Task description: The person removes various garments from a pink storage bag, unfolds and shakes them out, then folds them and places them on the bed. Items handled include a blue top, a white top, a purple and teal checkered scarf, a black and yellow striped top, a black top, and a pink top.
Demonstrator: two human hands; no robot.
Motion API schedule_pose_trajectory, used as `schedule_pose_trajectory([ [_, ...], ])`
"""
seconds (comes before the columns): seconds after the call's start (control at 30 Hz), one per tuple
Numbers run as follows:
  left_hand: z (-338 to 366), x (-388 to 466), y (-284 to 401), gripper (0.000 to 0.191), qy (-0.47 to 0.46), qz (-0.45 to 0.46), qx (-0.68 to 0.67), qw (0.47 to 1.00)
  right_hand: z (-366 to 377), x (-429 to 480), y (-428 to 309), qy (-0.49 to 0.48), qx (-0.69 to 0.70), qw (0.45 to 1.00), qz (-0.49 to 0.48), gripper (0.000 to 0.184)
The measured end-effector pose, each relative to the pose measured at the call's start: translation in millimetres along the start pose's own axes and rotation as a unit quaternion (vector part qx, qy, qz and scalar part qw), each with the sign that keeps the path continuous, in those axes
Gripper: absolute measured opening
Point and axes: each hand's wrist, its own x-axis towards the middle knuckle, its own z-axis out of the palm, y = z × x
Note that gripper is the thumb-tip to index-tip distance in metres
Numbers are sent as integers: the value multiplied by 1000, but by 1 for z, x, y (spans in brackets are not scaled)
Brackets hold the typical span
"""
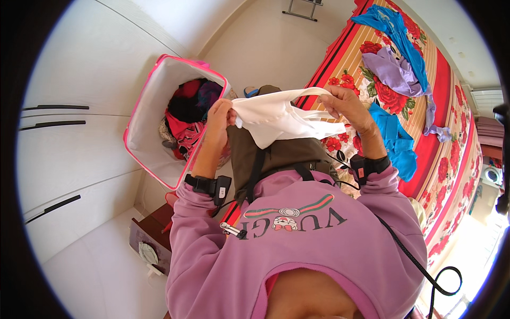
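Observation:
A white garment with strap-like bands [275,117] is stretched between my two hands above my lap. My left hand [220,115] pinches its left end, beside the rim of a white laundry basket with pink edging [139,91]. My right hand [344,104] grips a band at the garment's upper right, over the bed's edge. Dark, red and patterned clothes [187,103] lie inside the basket. On the floral bedspread [442,167] to the right are a blue garment [398,40], a lilac garment [386,69] and a folded blue garment [394,139].
White cabinets with black handles [59,107] stand on the left. A small dark red cabinet [149,231] is at the lower left. Metal legs [301,14] stand on the floor at the top. A black cable [410,251] runs along my right side.

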Motion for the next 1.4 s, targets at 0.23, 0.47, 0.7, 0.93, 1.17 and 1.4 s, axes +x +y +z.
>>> schedule_pose_trajectory([
  [0.23, 1, 8, -12, 12, -32, -12, 120, 992, -37, 11, 46, 78, -233, 966, -83, 24],
  [0.47, -13, 7, -48, 24, -100, -71, 175, 977, -50, 8, 142, -12, -505, 860, 65, 54],
  [0.7, -23, 2, -63, 23, -123, -125, 200, 964, -28, 20, 169, 35, -586, 810, 19, 27],
  [0.93, -19, -3, -70, 21, -143, -142, 203, 958, -55, 47, 58, -26, -58, 997, -33, 20],
  [1.17, -23, -13, -71, 19, -148, -142, 182, 962, -123, 56, -37, 243, 29, 931, -272, 16],
  [1.4, -45, -23, -82, 20, -89, -155, 104, 978, -234, -22, 26, 513, -462, 695, -203, 24],
])
